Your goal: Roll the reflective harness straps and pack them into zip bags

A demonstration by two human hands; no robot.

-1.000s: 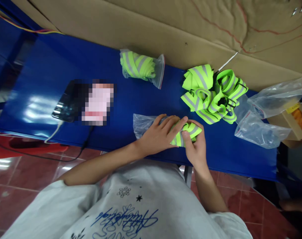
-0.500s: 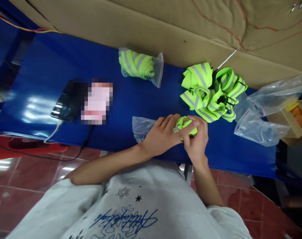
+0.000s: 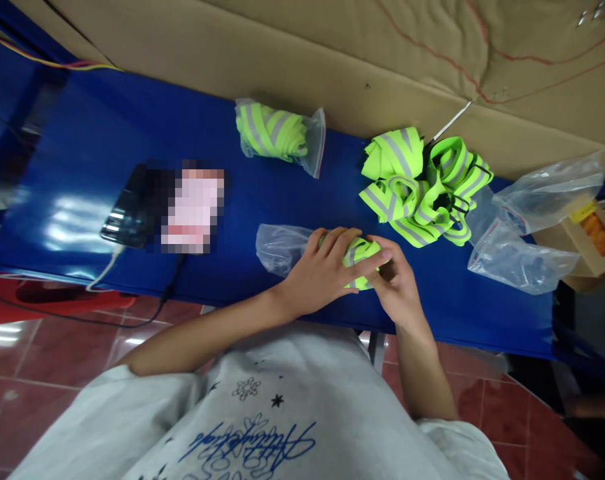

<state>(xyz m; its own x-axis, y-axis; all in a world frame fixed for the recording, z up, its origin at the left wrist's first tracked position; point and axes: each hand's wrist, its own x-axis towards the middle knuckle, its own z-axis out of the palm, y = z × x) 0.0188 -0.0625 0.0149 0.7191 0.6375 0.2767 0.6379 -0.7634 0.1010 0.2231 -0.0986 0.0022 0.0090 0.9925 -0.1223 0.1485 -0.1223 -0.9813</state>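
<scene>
Near the table's front edge, my left hand is wrapped over a rolled neon-yellow reflective strap with grey stripes. At the roll's right end, the curled thumb and fingers of my right hand grip it. A clear plastic bag sticks out to the left from under my left hand; how much of the roll lies inside it is hidden. Behind my right hand lies a heap of loose reflective straps with black buckles. Another rolled strap in a clear zip bag rests farther back.
Several clear bags lie at the right beside an open cardboard box. Toward the left are a black phone and a blurred-screen device, both with cables. A brown panel borders the blue table's back.
The roll and both hands have shifted slightly left, and the bag's end moved left too. More of the roll now shows between my hands. My right hand has turned, its fingers more curled.
</scene>
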